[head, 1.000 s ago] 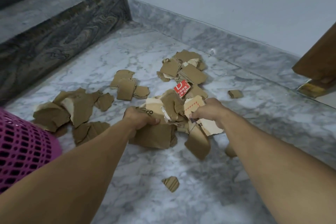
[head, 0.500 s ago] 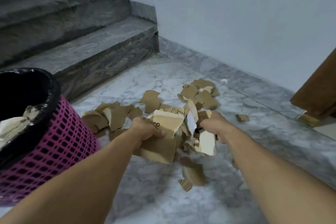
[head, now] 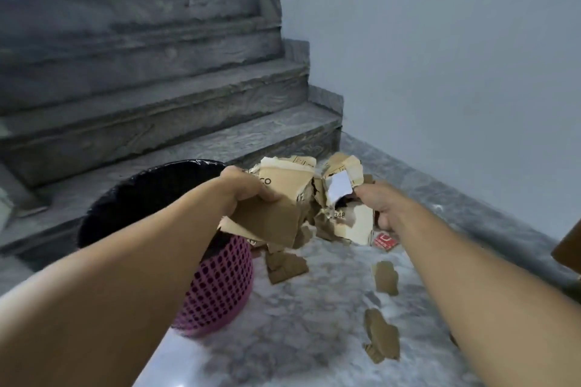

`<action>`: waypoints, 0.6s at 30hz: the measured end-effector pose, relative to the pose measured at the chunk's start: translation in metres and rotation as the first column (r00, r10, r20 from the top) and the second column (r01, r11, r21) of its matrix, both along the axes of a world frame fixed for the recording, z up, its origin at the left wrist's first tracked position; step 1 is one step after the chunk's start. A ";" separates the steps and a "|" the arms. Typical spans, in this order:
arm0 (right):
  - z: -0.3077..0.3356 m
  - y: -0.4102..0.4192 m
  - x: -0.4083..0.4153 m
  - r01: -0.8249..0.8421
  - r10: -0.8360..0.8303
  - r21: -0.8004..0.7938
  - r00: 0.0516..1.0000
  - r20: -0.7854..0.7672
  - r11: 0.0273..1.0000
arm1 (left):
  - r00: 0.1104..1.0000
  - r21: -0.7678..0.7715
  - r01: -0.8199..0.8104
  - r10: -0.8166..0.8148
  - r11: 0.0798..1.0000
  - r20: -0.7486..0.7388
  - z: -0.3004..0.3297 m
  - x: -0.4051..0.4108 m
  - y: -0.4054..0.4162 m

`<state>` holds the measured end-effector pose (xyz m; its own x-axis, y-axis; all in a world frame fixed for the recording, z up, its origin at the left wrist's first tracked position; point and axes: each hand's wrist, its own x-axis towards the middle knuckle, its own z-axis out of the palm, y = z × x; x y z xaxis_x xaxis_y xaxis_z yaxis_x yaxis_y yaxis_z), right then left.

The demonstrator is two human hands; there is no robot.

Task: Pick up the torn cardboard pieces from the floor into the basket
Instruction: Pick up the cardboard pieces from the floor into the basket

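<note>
Both hands raised, a bundle of cardboard (head: 301,201) held between them, just right of the basket (head: 217,289) rim and not yet over its mouth. Left hand (head: 248,188) grips a big brown sheet, fingers curled over its top edge. Right hand (head: 377,207) clutches a crumpled wad of brown and white scraps.

Handling, as a guess: light, stiff in the large sheets, floppy and loose in the small bits. The bundle is only squeezed together, so scraps could slip out from the underside. Best hold looks to be on the big sheets, pressing inward, small pieces trapped between.

On the floor (head: 298,339): one piece (head: 286,267) under the bundle, two more (head: 385,276) (head: 382,334) near right, and a red scrap (head: 385,242) by the right wrist.

Basket is pink mesh with a black liner (head: 144,188), standing left.

Floor is polished grey-white marble, probably slick. Dark stone stairs (head: 157,104) rise far left; plain pale wall (head: 440,56) right.
</note>
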<state>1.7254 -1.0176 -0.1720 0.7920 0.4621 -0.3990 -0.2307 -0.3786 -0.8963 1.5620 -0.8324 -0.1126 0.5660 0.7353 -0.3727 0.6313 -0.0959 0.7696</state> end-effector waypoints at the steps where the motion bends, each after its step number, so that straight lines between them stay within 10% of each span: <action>1: 0.012 0.012 -0.006 -0.029 0.029 0.019 1.000 0.012 0.999 | 1.000 0.010 -0.022 0.021 1.000 0.011 0.012 -0.011 0.006; 18: 0.046 0.197 -0.144 -0.379 0.380 -0.023 0.920 0.096 0.925 | 0.942 0.060 -0.336 0.334 0.940 0.033 0.002 -0.171 0.129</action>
<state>1.5813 -0.8207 -0.1262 0.5925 0.7341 -0.3318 0.0186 -0.4242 -0.9054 1.3911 -0.7033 -0.1110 0.2902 0.9057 -0.3090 0.6186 0.0688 0.7827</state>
